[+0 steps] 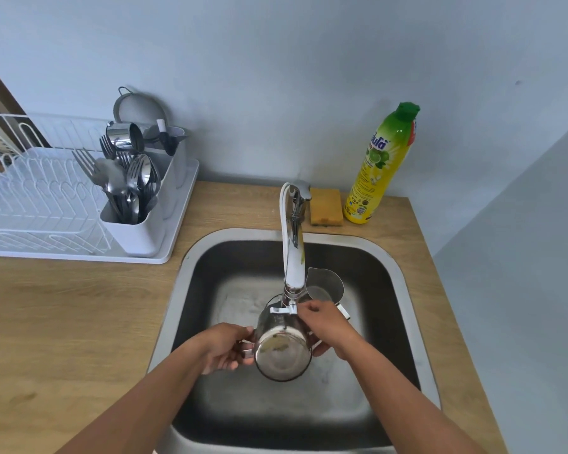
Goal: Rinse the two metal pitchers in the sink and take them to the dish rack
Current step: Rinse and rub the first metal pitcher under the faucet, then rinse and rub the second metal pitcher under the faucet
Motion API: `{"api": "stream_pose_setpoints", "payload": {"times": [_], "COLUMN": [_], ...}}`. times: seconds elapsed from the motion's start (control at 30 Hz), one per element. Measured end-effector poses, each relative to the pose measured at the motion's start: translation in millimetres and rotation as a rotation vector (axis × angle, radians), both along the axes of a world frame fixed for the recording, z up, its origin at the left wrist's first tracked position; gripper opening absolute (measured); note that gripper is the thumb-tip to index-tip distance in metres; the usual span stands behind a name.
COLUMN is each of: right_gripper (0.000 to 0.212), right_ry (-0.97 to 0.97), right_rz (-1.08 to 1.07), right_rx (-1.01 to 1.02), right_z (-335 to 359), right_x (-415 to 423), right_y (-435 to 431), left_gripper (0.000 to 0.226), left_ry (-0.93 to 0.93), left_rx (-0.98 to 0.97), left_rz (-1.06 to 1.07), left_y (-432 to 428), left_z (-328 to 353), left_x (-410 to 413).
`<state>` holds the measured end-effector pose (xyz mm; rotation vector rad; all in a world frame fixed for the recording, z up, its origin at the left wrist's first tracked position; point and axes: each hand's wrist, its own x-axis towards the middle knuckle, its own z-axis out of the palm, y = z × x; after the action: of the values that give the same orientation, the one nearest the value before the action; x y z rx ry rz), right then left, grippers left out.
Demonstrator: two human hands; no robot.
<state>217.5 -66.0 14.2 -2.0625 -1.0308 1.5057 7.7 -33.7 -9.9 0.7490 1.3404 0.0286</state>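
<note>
While both hands worked over the basin, the scene stood thus:

Held pitcher: the metal pitcher (282, 350) hung over the middle of the sink (404, 290), tipped so its round, shiny base faced the camera and its mouth pointed away under the faucet (292, 257); its steel wall was bright and mirror-like, with dull smears on the base.

Left hand: the left hand (225, 348) gripped the pitcher's handle side on the left, fingers (243, 335) curled shut on it.

Right hand: the right hand (325, 326) lay on the pitcher's right side, its fingers together against the metal near the faucet tip; thumb underneath.

Second pitcher: the second pitcher (327, 285) stood upright in the far right part of the sink, just beyond the right hand, spout pointing far, its inside grey and dull.

Dish rack: the white dish rack (30, 198) sat on the table (63, 322) at far left, well apart from the sink, with a cutlery holder (135, 231) full of forks and spoons on its right side.

Far edge: a yellow sponge (326, 206) and a soap bottle (379, 165) stood beside the faucet base.

Water: whether it ran, I could not tell.
</note>
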Motion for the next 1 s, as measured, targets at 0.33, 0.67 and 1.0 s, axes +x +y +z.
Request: {"api": "stream_pose_setpoints", "payload": {"times": [0.33, 0.67, 1.0], "right_gripper": [0.026, 0.042, 0.031], "right_ry": [0.031, -0.396, -0.218], "right_rz": [-0.102, -0.273, -0.326], "right_rx": [0.178, 0.295, 0.204], "right_z": [-12.5, -23.5, -64.7], "right_x": [2.8, 43.3, 40.2], "right_y": [-17.6, -29.1, -28.2], "left_gripper": [0.019, 0.008, 0.009], "left_ry": [0.041, 0.155, 0.204], "left_rx": [0.374, 0.641, 0.652], "left_rz": [-0.022, 0.242, 0.443], "left_y": [1.2, 8.3, 5.5], "left_z": [14.3, -4.1, -28.4], "left_x": [-12.8, -20.0, -14.9]}}
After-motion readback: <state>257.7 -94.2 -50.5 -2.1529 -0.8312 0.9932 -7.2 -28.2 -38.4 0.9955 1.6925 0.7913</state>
